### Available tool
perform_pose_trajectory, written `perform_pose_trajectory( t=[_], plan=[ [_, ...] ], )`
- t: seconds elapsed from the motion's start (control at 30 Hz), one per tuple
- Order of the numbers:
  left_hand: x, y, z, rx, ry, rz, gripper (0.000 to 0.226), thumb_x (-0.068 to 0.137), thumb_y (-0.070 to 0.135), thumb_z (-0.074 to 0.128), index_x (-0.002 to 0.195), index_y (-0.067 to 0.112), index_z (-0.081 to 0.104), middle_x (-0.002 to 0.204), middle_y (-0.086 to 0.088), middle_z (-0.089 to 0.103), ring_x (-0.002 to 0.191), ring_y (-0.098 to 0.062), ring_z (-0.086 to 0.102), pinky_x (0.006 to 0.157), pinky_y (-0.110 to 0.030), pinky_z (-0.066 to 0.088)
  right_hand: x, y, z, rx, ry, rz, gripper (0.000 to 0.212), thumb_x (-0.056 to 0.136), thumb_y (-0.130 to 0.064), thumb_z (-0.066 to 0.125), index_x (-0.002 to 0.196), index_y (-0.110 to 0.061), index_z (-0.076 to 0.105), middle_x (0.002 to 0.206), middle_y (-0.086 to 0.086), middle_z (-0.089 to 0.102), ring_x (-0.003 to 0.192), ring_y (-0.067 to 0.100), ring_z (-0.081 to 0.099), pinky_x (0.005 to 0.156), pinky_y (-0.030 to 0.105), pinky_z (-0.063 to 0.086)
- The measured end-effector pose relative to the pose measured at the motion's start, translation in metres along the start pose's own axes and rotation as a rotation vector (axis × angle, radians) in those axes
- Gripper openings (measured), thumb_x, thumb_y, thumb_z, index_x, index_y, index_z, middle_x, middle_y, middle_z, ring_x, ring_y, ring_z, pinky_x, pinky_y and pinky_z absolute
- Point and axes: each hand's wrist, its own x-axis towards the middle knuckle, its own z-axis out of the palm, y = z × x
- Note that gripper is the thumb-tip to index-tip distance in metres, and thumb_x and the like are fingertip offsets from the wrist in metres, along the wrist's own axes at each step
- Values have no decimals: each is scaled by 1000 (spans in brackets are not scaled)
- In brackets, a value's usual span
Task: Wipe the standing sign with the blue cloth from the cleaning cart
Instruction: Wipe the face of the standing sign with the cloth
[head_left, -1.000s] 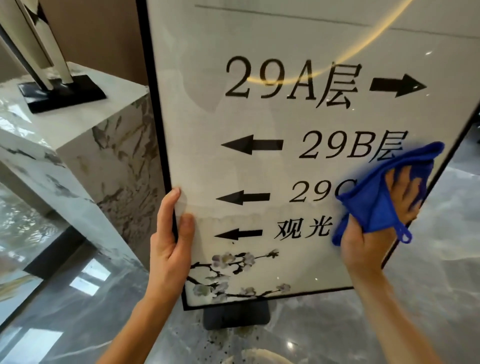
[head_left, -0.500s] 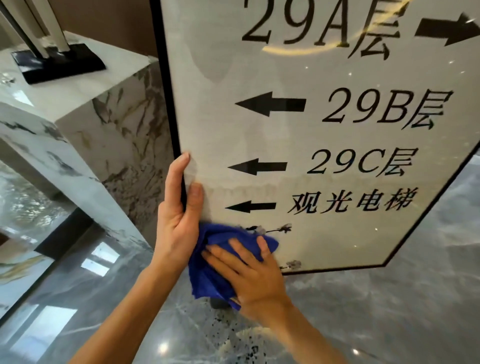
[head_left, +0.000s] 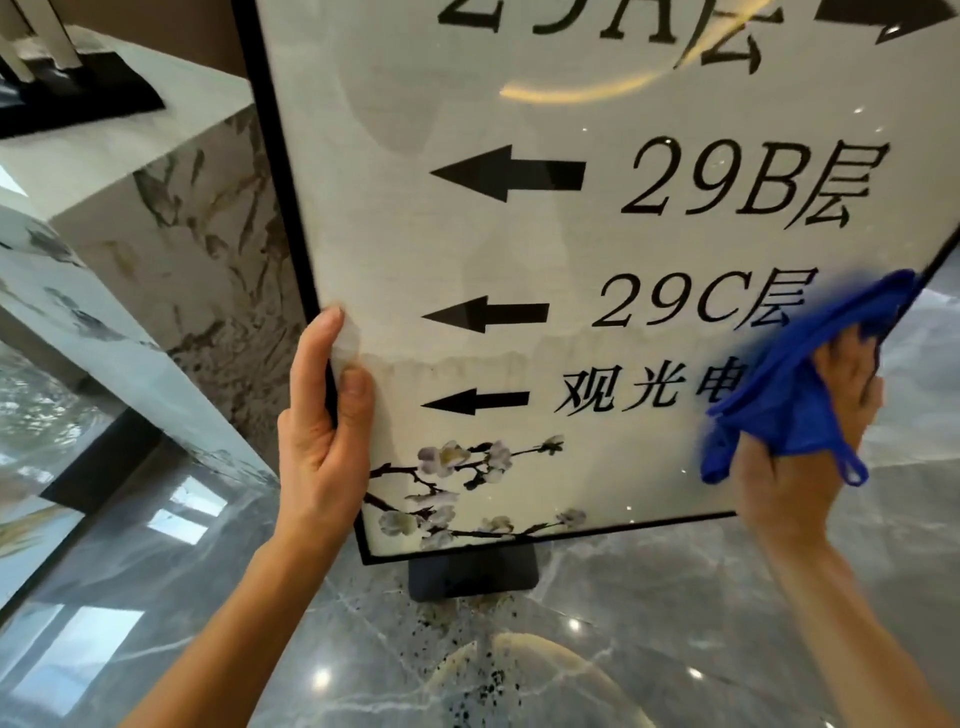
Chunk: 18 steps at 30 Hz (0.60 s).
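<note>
Left hand (head_left: 324, 436) clasps an edge; right hand (head_left: 810, 447), blurred, seemingly bunched.

Standing sign (head_left: 519, 249): I log a pale glazed panel in a thin black frame, tilted, on a dark base; black arrows, "29B", "29C", plum-blossom print at the bottom. Blue cloth (head_left: 795, 384): crumpled microfibre with hanging loop, pressed against the panel's lower right edge, covering some characters.

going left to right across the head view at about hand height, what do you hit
marble pedestal → left hand gripping the standing sign's black left edge → black arrow → printed characters → blue cloth → right hand bunching the cloth at the sign's right edge
</note>
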Motion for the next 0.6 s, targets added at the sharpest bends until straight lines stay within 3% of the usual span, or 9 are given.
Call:
perform_pose_trajectory(
  t=[0.1,0.2,0.27,0.33,0.37,0.43,0.47,0.53,0.6],
  plan=[
    [-12,-5,4,39,24,20,50,108,10,36,147,40,28,126,50,45,108,32,42,87,11,29,-20,8,13,176,-8,263,55,93,-25,45,146,-8,42,152,22,42,144,45,34,116,70,22],
    [-19,-9,10,16,83,5,48,108,11,35,147,40,32,140,40,42,118,26,42,94,5,31,-39,-2,28,260,-17,398,61,94,-29,43,145,6,40,151,29,41,142,49,35,115,70,24],
    [-20,-12,12,-15,130,-14,37,110,24,35,146,31,37,145,36,40,126,18,41,100,-2,33,-49,-25,38,371,45,428,54,94,-24,43,146,-7,42,149,18,48,141,35,43,119,58,30],
    [-19,-12,12,-19,138,-24,34,109,30,34,143,26,36,147,35,39,130,14,39,104,-5,32,-70,-48,52,452,86,412,49,94,-17,43,141,-29,45,140,-9,56,133,7,51,117,32,37],
    [-17,-12,11,-16,136,-23,34,109,31,34,143,29,36,147,35,38,131,13,39,105,-7,32,-85,-58,61,473,47,431,46,94,-17,42,139,-25,46,137,-4,58,131,11,53,116,34,39],
    [-16,-11,9,-17,132,-17,37,109,33,34,145,38,36,147,35,37,133,12,38,107,-9,32,-123,-74,80,493,-86,490,46,94,-24,42,130,4,49,125,31,57,118,49,55,104,67,40],
    [-17,-12,8,-21,126,-7,38,109,33,34,146,43,36,148,35,37,133,11,37,109,-10,31,-141,-82,89,460,-152,502,53,95,-28,42,127,13,50,123,40,54,113,60,52,98,75,37],
    [-18,-12,8,-37,107,1,40,109,32,35,146,46,34,148,36,35,135,11,35,111,-11,29,-167,-103,102,348,-256,423,61,100,-36,38,133,15,50,141,39,45,130,64,40,105,79,27],
    [-18,-15,9,-54,90,0,38,110,28,35,147,34,36,149,37,33,137,10,33,112,-12,28,-179,-134,110,254,-287,190,52,104,-33,35,138,1,53,162,19,32,149,50,24,113,79,15]
  ],
)
